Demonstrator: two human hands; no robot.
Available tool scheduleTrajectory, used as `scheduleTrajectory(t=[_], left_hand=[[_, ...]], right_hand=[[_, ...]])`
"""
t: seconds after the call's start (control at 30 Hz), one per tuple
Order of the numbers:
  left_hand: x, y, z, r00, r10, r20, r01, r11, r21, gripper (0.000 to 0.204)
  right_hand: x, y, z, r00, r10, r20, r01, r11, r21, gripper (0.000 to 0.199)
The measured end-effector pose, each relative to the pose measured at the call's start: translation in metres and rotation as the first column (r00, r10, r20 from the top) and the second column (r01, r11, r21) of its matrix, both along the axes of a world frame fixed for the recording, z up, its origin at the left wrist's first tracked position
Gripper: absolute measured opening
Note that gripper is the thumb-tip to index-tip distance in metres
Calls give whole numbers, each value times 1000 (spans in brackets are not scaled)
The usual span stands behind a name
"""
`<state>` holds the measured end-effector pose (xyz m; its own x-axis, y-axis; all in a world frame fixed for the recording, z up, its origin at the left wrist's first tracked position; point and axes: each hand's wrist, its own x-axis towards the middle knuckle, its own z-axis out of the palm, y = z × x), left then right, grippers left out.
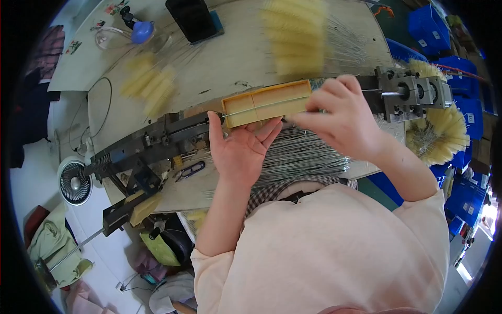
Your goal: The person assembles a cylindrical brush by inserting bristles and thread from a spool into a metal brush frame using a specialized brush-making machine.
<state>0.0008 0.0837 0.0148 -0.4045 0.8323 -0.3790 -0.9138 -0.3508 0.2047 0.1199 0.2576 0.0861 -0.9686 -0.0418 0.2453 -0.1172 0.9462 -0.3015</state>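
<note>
My left hand (240, 152) lies palm up at the near left edge of a shallow yellow tray (239, 124), its fingers stretched out and partly beneath the rim. Its thumb points up beside the tray's left end. A thin metal wire (280, 105) runs lengthwise over the tray between the two ends of a dark metal fixture (178, 125). At the tray's right end is my right hand (342, 118), with its fingers curled together by the wire. Motion smears those fingertips, and what they pinch is hidden.
Many loose wires (303, 157) lie along the bench's near side. Yellow bristle brushes (295, 36) lie at the back. A clamp block (413, 94) stands at right, near blue bins (429, 29). Small scissors (190, 170) and a fan (75, 180) are at left.
</note>
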Motion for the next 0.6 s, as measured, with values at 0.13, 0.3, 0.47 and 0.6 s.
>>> scheduleTrajectory(t=[0.13, 0.3, 0.47, 0.6], left_hand=[[1, 0, 7, 1000, 17, 0, -17, 998, -52, 76], [0, 1, 9, 999, -2, -44, -2, 996, -92, 77], [-1, 1, 9, 998, -12, -65, 5, 994, -107, 80], [0, 2, 9, 993, -42, -106, 28, 991, -129, 82]], right_hand=[[-12, 19, -6, 1000, 10, 2, -9, 996, -86, 19], [-27, 31, -11, 1000, -24, -6, 24, 996, -88, 11], [-32, 29, -14, 999, 26, 19, -26, 1000, 15, 11], [-39, 22, -17, 999, 43, 3, -43, 999, -19, 12]])
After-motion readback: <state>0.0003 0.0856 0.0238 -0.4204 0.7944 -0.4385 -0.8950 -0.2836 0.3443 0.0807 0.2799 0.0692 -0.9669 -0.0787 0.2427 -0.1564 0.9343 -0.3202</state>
